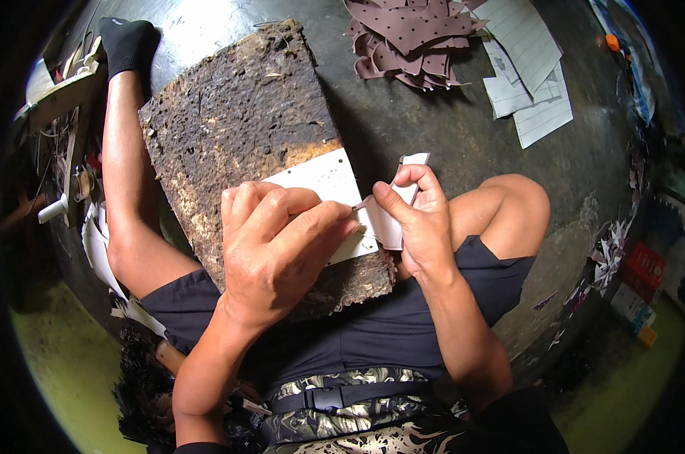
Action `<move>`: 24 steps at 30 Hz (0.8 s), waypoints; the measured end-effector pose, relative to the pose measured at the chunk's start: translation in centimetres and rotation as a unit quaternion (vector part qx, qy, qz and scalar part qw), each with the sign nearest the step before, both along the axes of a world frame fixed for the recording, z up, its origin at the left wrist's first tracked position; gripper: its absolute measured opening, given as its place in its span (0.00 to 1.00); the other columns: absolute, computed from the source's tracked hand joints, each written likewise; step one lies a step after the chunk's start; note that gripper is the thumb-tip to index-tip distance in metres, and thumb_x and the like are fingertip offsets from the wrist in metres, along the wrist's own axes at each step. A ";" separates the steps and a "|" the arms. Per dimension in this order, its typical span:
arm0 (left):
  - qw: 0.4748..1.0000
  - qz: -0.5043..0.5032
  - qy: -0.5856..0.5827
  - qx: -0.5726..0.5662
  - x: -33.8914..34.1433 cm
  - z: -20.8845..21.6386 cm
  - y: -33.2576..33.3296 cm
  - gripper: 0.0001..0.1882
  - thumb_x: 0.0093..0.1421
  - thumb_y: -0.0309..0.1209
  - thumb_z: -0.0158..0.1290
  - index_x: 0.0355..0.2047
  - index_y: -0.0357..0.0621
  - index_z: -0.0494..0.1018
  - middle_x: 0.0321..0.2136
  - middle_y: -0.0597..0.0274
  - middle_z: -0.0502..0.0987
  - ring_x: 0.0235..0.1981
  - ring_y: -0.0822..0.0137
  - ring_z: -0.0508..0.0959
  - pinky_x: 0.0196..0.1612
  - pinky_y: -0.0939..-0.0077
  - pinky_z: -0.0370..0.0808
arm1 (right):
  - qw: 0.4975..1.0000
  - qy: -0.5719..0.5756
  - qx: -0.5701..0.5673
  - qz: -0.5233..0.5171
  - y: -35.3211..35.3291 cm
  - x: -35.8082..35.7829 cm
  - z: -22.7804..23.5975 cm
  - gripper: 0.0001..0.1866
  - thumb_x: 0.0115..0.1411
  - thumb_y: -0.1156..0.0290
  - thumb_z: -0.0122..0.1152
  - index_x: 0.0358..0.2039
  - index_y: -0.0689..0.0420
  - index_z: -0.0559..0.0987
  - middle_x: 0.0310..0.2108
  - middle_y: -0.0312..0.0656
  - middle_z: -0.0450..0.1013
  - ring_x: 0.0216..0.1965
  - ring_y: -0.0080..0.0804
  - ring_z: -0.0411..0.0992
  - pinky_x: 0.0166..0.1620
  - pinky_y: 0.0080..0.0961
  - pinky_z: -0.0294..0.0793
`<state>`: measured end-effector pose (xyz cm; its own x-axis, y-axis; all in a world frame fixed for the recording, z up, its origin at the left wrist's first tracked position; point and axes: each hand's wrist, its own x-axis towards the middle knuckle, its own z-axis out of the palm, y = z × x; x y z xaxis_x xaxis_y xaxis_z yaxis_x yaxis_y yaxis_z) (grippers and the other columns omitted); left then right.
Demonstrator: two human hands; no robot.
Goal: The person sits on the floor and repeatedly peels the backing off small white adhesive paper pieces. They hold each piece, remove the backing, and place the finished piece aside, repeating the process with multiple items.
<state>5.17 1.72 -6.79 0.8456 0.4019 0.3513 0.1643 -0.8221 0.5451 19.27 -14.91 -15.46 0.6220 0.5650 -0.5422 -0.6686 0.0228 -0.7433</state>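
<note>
Nearest you, at the edge of your lap (372,340), your left hand (270,242) is arching over the sheet (323,172), its fingertips bunching together by the right edge; you cannot tell from here whether they are pinching that edge, something small, or nothing. Just beside it, your right hand (425,227) is gripping the strip (385,221), thumb pressing it against the fingers. The strip is looking light, thin and bendy, so you are probably doing best holding it close to its working end, pinching gently to avoid creasing. The sheet is lying on the near right part of the slab (221,113), overhanging slightly on the right; it is appearing flat, smooth and fairly light, likely slippery, so its plain margins, away from the small holes, are offering the safest hold. The slab is looking rough, heavy and crumbly along its rim. Farther off, brown pieces (414,34) are lying heaped, soft-looking, with papers (528,53) spreading beside them on the floor (418,121).
</note>
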 end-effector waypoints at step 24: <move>0.999 0.012 -0.028 0.023 0.4 -0.6 -0.7 0.13 0.57 0.36 0.79 0.40 0.54 0.88 0.37 0.73 0.83 0.36 0.64 0.79 0.40 0.61 0.70 | 0.996 -0.046 -0.070 0.000 0.1 -0.4 -0.5 0.13 0.71 0.78 0.78 0.45 0.54 0.78 0.37 0.30 0.78 0.37 0.15 0.75 0.40 0.17 0.76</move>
